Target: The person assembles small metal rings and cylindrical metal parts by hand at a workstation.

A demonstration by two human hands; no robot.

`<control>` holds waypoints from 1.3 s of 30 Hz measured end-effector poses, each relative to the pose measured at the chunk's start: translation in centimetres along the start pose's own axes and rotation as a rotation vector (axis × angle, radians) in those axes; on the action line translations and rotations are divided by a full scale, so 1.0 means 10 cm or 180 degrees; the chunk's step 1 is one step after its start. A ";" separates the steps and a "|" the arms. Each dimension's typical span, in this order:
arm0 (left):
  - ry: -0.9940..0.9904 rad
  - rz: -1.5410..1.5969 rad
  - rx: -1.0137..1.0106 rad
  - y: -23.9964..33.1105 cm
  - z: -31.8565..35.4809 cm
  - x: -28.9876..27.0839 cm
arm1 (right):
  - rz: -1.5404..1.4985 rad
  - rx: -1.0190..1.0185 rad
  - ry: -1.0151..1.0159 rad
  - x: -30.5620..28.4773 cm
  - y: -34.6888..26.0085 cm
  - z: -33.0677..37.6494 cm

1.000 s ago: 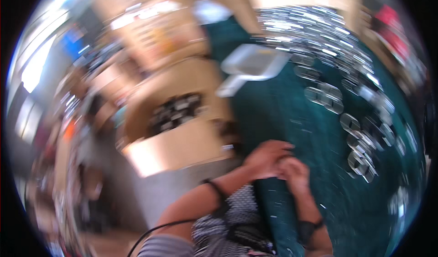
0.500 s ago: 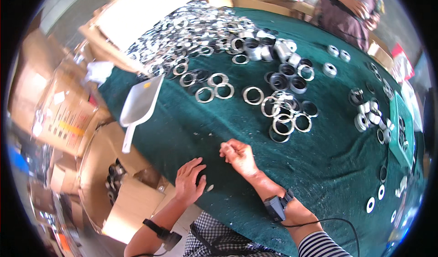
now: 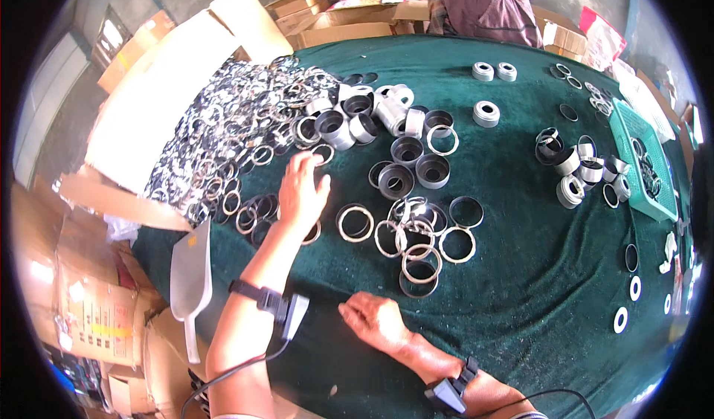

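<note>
My left hand (image 3: 301, 194) reaches out over the green cloth, fingers stretched and thumb apart. Its fingertips are beside a thin metal ring (image 3: 329, 151) at the edge of a big heap of rings (image 3: 230, 110); I cannot tell if they touch. Under and around that wrist lie more loose rings, partly hidden. Nearer to me, my right hand (image 3: 375, 321) rests on the cloth with its fingers curled in; whatever they may hold is hidden. Beyond it lies a cluster of thin rings (image 3: 422, 263), with dark-lined metal cups (image 3: 396, 182) farther back.
A grey scoop (image 3: 192, 274) lies at the cloth's left edge, by cardboard boxes (image 3: 97, 292). To the right are a green basket (image 3: 623, 147), silver cylinders (image 3: 570, 191) and white washers (image 3: 620, 320). Another person (image 3: 487, 10) stands at the far side.
My left hand has moved forward from the near edge to the rings by the heap. My right hand stays low over the cloth, curled. The view has shifted.
</note>
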State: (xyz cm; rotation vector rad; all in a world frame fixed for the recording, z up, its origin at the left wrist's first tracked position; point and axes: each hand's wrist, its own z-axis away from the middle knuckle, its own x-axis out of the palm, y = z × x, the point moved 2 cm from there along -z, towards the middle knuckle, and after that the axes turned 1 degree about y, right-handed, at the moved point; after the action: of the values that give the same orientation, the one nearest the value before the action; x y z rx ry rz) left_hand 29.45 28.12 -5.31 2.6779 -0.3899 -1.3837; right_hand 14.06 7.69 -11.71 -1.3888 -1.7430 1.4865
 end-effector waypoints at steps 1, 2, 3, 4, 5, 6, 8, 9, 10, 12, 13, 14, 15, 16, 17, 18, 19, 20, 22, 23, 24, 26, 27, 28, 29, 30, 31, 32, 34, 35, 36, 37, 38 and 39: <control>0.0075 -0.0214 -0.0016 -0.11 -0.17 0.10 | 0.0044 -0.0117 -0.0010 0.06 -0.01 0.01; 0.0091 -0.0439 -0.0119 -0.22 -0.32 0.18 | -0.0003 -0.0128 -0.0054 0.10 -0.03 0.01; 0.0089 -0.0528 -0.0144 -0.26 -0.47 0.29 | 0.0000 -0.0102 -0.0072 0.08 -0.06 0.01; 0.0028 -0.0646 -0.0088 -0.29 -0.59 0.39 | 0.0005 -0.0057 -0.0023 0.08 -0.05 0.00; -0.0034 -0.0777 -0.0036 -0.33 -0.70 0.48 | 0.0034 -0.0082 -0.0042 0.08 -0.06 0.00; -0.0071 -0.0874 0.0026 -0.36 -0.78 0.56 | 0.0063 -0.0110 -0.0066 0.08 -0.06 -0.01; -0.0117 -0.1137 0.0116 -0.39 -0.86 0.72 | 0.0052 -0.0038 -0.0062 0.07 -0.03 -0.02; -0.0282 -0.1279 0.0081 -0.42 -0.87 0.77 | 0.0051 -0.0017 -0.0095 0.08 -0.03 -0.02; -0.0293 -0.1189 0.0004 -0.44 -0.88 0.80 | 0.0032 -0.0012 -0.0128 0.07 -0.03 -0.01; -0.0232 -0.1000 0.0056 -0.53 -0.84 0.71 | -0.0015 -0.0038 -0.0107 0.11 -0.05 0.00; -0.0164 -0.0763 0.0084 -0.52 -0.79 0.68 | -0.0017 -0.0047 -0.0099 0.11 -0.05 0.01; 0.0012 -0.0511 0.0269 -0.51 -0.72 0.62 | -0.0034 -0.0032 -0.0092 0.11 -0.04 0.02; -0.0025 -0.0534 0.0274 -0.46 -0.61 0.51 | -0.0050 -0.0084 -0.0067 0.11 -0.02 0.01; -0.0147 -0.0021 -0.0035 -0.44 -0.46 0.36 | -0.0079 -0.0140 -0.0050 0.11 -0.02 0.00; -0.0274 0.0543 -0.0337 -0.34 -0.32 0.23 | -0.0203 0.0006 -0.0064 0.08 0.00 -0.01; -0.0263 0.0772 -0.0359 -0.20 -0.14 0.05 | -0.0399 0.0160 0.0057 0.05 0.02 -0.02; -0.0250 0.1009 -0.0397 -0.05 0.05 -0.12 | -0.0585 0.0323 0.0169 0.03 0.06 -0.03; -0.0341 0.0913 -0.0269 0.13 0.18 -0.40 | -0.1060 0.0610 0.0171 0.00 0.03 -0.04; -0.0487 0.0941 -0.0339 0.31 0.58 -0.77 | -0.1952 0.0880 0.0247 0.05 0.04 -0.05; -0.0530 0.0915 -0.0223 0.51 0.69 -0.97 | -0.2370 0.0834 0.0336 0.06 0.04 -0.07; -0.0592 0.1006 -0.0380 0.61 0.84 -1.08 | -0.2624 0.0843 0.0215 0.04 0.02 -0.08; -0.0689 0.1026 -0.0566 0.77 1.15 -1.34 | -0.2927 0.0853 -0.0158 0.03 -0.08 -0.08; -0.0730 0.1002 -0.0591 0.83 1.28 -1.44 | -0.2928 0.0638 -0.0172 0.05 -0.13 -0.07; -0.0710 0.1136 -0.0644 0.91 1.38 -1.52 | -0.2981 0.0603 -0.0229 0.06 -0.17 -0.06; -0.0679 0.1207 -0.0643 0.92 1.51 -1.56 | -0.3028 0.0564 -0.0281 0.07 -0.22 -0.05; -0.0664 0.1313 -0.0701 0.96 1.61 -1.61 | -0.3065 0.0490 -0.0413 0.07 -0.28 -0.04; -0.0631 0.1397 -0.0761 1.00 1.70 -1.69 | -0.3080 0.0480 -0.0451 0.08 -0.33 0.00; -0.0608 0.1374 -0.0772 1.02 1.77 -1.75 | -0.3351 0.0623 -0.0636 0.07 -0.39 0.05; -0.0638 0.1788 -0.1141 1.04 1.90 -1.88 | -0.3677 0.0786 -0.0822 0.01 -0.56 0.12; -0.0621 0.1791 -0.1143 1.06 1.94 -1.95 | -0.3666 0.0782 -0.0836 0.02 -0.63 0.14; -0.0628 0.1857 -0.1075 1.08 1.95 -2.02 | -0.3748 0.0736 -0.0907 0.03 -0.70 0.17; -0.0623 0.1924 -0.1003 1.12 1.97 -2.09 | -0.3821 0.0684 -0.0985 0.01 -0.77 0.19; -0.0593 0.1933 -0.0994 1.16 1.98 -2.17 | -0.3770 0.0650 -0.1090 -0.01 -0.84 0.20; -0.0583 0.1852 -0.0960 1.21 1.99 -2.25 | -0.3743 0.0632 -0.1106 -0.03 -0.93 0.22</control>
State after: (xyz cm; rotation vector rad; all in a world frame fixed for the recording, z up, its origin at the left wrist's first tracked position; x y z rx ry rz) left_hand -1.36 23.14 3.29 1.9797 -0.8222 -1.3615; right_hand 8.73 7.32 -3.75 0.1193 -1.9481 1.1338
